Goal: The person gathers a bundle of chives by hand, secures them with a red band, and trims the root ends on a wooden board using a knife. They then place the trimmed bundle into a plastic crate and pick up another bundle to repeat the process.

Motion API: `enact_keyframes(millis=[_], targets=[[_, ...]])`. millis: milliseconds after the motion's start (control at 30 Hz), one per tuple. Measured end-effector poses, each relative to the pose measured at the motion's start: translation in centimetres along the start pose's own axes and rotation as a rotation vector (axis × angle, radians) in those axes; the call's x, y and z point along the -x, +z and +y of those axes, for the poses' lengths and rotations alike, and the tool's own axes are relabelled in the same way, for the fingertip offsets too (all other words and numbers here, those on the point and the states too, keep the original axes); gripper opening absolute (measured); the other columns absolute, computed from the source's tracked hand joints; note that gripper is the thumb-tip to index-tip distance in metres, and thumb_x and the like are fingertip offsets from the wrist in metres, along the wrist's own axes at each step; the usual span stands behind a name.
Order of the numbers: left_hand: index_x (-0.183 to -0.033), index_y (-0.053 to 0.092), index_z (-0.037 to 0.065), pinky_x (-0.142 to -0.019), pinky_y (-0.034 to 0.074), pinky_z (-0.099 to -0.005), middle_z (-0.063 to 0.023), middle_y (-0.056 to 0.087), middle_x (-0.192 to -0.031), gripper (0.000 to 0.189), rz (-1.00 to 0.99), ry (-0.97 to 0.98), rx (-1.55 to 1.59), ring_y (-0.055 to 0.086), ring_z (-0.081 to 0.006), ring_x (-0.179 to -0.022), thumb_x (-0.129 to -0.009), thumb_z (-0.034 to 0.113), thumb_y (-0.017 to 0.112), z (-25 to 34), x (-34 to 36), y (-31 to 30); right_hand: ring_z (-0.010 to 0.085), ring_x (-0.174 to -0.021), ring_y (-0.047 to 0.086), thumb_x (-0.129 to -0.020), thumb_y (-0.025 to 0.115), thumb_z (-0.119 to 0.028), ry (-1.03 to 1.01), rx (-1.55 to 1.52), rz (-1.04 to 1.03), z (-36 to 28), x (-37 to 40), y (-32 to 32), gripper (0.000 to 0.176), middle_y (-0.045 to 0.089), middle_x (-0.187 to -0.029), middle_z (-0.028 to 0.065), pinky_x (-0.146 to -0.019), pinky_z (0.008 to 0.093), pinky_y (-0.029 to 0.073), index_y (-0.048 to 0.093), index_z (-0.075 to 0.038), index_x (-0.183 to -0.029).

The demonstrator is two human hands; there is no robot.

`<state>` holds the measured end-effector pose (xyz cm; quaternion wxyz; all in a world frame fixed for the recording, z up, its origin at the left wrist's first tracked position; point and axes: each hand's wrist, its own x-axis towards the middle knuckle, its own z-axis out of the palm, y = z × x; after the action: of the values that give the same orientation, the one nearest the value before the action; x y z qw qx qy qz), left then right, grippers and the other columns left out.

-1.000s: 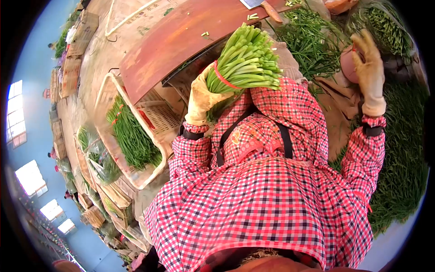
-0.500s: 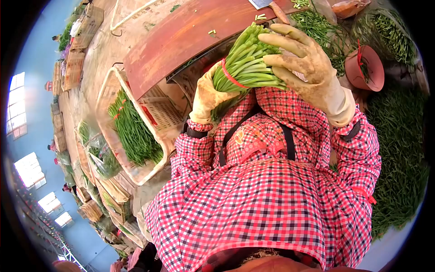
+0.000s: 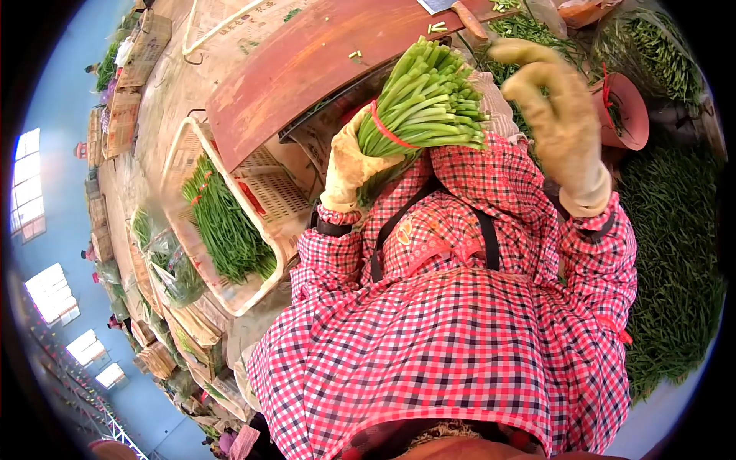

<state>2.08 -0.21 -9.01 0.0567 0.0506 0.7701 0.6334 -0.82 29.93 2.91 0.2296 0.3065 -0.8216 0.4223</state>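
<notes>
My left hand (image 3: 349, 169), in a stained cream glove, is wrapped round a bunch of chives (image 3: 422, 107). A red band (image 3: 387, 126) circles the stems close to my fingers, and the pale stem ends fan out up and to the right. The leafy part below is mostly hidden by my hand and sleeve. To the right of the bunch, apart from it, my gloved right hand (image 3: 560, 123) is raised with its fingers curved and a gap inside the curl; it is blurred and nothing shows in it.
A reddish board (image 3: 284, 77) lies ahead, with a knife (image 3: 468, 19) at its far end. At left, a plastic crate (image 3: 172, 184) holds banded chives (image 3: 226, 222). On the right are a pink bucket (image 3: 632, 115), a bagged bunch (image 3: 655, 57) and a large heap of greens (image 3: 671, 268).
My right hand has moved right, away from the stem ends, and its spread fingers have curled. The left hand keeps the bunch in nearly the same place.
</notes>
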Motion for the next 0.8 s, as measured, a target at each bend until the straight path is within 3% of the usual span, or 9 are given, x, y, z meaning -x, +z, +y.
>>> enact_keyframes(millis=[67, 133, 233, 367, 600, 800], targets=[[-0.139, 0.059, 0.001, -0.101, 0.051, -0.0306, -0.0055, 0.071, -0.126, 0.083, 0.009, -0.001, 0.01, 0.065, -0.0123, -0.112, -0.066, 0.014, 0.095, -0.3, 0.2, 0.0, 0.0189, -0.102, 0.069, -0.097, 0.064, -0.006, 0.288, -0.132, 0.094, 0.2, 1.5, -1.7, 0.007, 0.073, -0.106, 0.0077, -0.092, 0.0308, 0.054, 0.068, -0.003, -0.102], [-0.139, 0.059, 0.001, -0.101, 0.051, -0.0303, -0.0052, 0.071, -0.126, 0.083, 0.016, 0.004, 0.019, 0.065, -0.0122, -0.112, -0.066, 0.014, 0.095, -0.5, 0.2, 0.1, 0.0183, -0.102, 0.069, -0.093, 0.066, 0.0, 0.472, -0.032, 0.139, -0.9, 1.9, -1.4, 0.018, 0.073, -0.109, 0.0085, -0.092, 0.0321, 0.055, 0.07, -0.003, -0.11], [-0.139, 0.059, 0.001, -0.102, 0.051, -0.0305, -0.0051, 0.071, -0.127, 0.082, 0.013, -0.006, 0.094, 0.065, -0.0123, -0.112, -0.066, 0.012, 0.095, -0.2, 0.2, 0.5, 0.0184, -0.103, 0.069, -0.089, 0.069, 0.004, 0.186, -0.099, 0.102, -2.1, 1.5, 0.0, 0.03, 0.071, -0.111, 0.0092, -0.093, 0.0312, 0.055, 0.07, -0.003, -0.119], [-0.139, 0.058, 0.0, -0.103, 0.051, -0.0304, -0.005, 0.07, -0.128, 0.082, 0.0, 0.002, 0.156, 0.064, -0.0125, -0.113, -0.066, 0.01, 0.094, -0.4, 0.2, 0.4, 0.021, -0.109, 0.068, -0.086, 0.071, 0.004, 0.177, -0.132, 0.039, -2.7, 1.8, 1.4, 0.043, 0.071, -0.118, 0.0098, -0.096, 0.0324, 0.055, 0.067, -0.005, -0.128], [-0.137, 0.058, -0.001, -0.101, 0.052, -0.0296, -0.0053, 0.07, -0.127, 0.079, 0.003, -0.025, 0.217, 0.065, -0.0119, -0.111, -0.068, 0.01, 0.094, 0.9, 0.8, 1.1, 0.0263, -0.119, 0.063, -0.085, 0.07, 0.0, 0.1, -0.077, -0.03, -3.9, 1.2, 2.8, 0.043, 0.075, -0.103, 0.0038, -0.098, 0.0381, 0.052, 0.067, -0.008, -0.128], [-0.135, 0.058, -0.002, -0.1, 0.053, -0.0297, -0.0053, 0.07, -0.126, 0.073, 0.02, 0.004, 0.134, 0.066, -0.0115, -0.11, -0.071, 0.008, 0.092, 1.2, 0.9, 1.5, 0.033, -0.113, 0.062, -0.085, 0.073, -0.008, -0.072, 0.197, -0.091, -3.2, 2.2, 2.4, 0.049, 0.066, -0.12, 0.0111, -0.098, 0.0437, 0.05, 0.065, -0.014, -0.133]])
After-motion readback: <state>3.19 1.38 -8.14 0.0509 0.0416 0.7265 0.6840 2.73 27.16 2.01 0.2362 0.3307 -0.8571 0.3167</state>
